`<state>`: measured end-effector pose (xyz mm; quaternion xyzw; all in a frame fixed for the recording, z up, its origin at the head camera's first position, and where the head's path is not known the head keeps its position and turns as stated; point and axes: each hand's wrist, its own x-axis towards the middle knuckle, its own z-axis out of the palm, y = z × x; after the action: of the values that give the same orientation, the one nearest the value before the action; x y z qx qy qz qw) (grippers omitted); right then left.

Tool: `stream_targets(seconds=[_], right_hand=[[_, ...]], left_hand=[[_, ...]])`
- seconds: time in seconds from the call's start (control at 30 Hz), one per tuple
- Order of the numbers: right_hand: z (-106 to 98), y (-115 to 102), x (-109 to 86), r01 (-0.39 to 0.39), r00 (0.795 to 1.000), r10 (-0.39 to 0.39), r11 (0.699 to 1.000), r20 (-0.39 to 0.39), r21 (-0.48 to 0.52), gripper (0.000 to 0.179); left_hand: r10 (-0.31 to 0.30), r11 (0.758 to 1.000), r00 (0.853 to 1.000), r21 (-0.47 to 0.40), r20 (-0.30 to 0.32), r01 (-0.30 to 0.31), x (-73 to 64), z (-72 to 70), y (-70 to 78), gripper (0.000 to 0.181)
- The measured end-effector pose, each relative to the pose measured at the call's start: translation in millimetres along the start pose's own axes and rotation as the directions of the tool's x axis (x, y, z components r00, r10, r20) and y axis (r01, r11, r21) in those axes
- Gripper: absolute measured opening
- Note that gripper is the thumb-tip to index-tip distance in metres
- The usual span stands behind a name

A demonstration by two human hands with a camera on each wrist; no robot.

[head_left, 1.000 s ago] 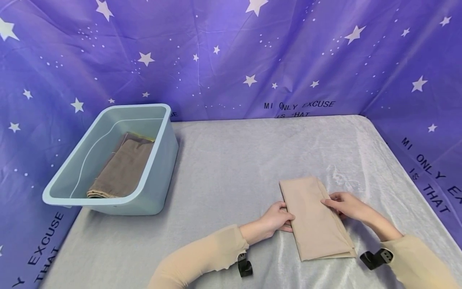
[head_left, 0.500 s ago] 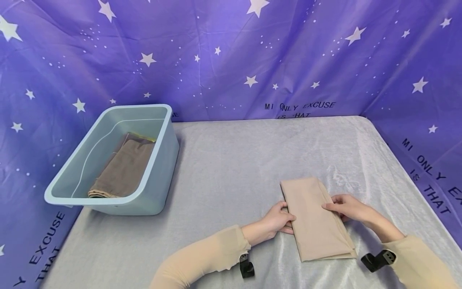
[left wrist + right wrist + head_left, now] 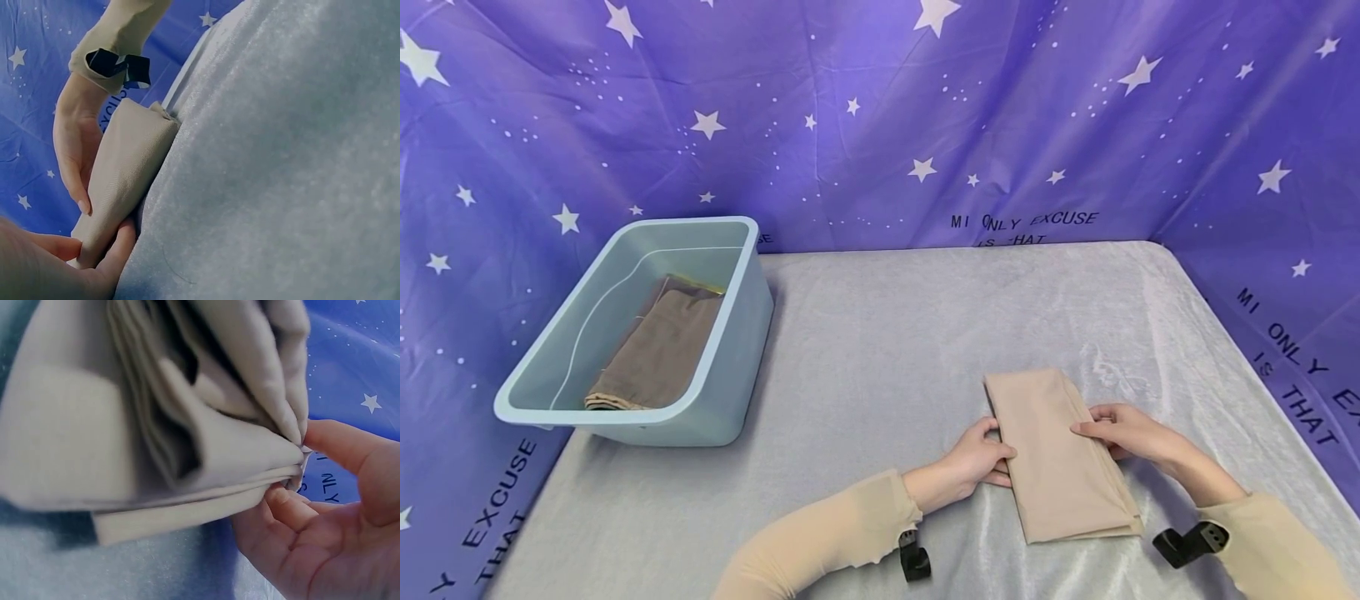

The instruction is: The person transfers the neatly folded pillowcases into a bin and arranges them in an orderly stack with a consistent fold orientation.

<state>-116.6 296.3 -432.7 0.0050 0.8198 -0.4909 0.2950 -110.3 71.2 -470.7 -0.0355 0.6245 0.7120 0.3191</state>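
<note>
A beige cloth point(image 3: 1060, 467), folded into a long rectangle, lies on the right part of the table in the head view. My left hand point(image 3: 972, 457) pinches its left edge, thumb on top and fingers beneath. On the opposite edge, my right hand point(image 3: 1126, 431) holds the cloth between thumb and fingers. Several stacked layers of the folded cloth point(image 3: 250, 450) show in the right wrist view, pinched at their edge by the right hand point(image 3: 337, 519). From the left wrist view, both hands grip the cloth point(image 3: 125, 162) from its two long sides.
A light blue plastic tub point(image 3: 741, 358) stands at the table's left. Inside it lies a folded brown cloth point(image 3: 658, 350), with a piece showing a yellowish edge behind it. A grey plush cover point(image 3: 865, 333) spreads over the table. Behind hangs a purple star-printed curtain point(image 3: 850, 125).
Both hands keep hold of the cloth. The right hand's thumb has shifted very slightly on the cloth's right edge; the whole head view has drifted a little.
</note>
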Motion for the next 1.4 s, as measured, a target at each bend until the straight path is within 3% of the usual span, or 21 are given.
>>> stream_targets(seconds=[0.4,0.9,1.4], right_hand=[[1,-6,-2.7,0.046,0.998,-0.050,0.991,0.027,0.123,0.048],[10,-24,-4.2,0.075,0.997,-0.077,0.981,0.005,0.178,0.046],[25,-44,-1.3,0.076,0.996,-0.067,0.980,-0.055,0.184,0.063]], left_hand=[[0.020,0.997,1.000,-0.072,0.006,-0.020,-7.9,-6.1,7.4,0.033],[0.036,0.998,0.999,-0.045,0.013,-0.035,-16.0,-27.2,18.3,0.041],[0.088,0.994,0.996,-0.070,-0.021,-0.089,-30.7,-46.9,32.0,0.043]])
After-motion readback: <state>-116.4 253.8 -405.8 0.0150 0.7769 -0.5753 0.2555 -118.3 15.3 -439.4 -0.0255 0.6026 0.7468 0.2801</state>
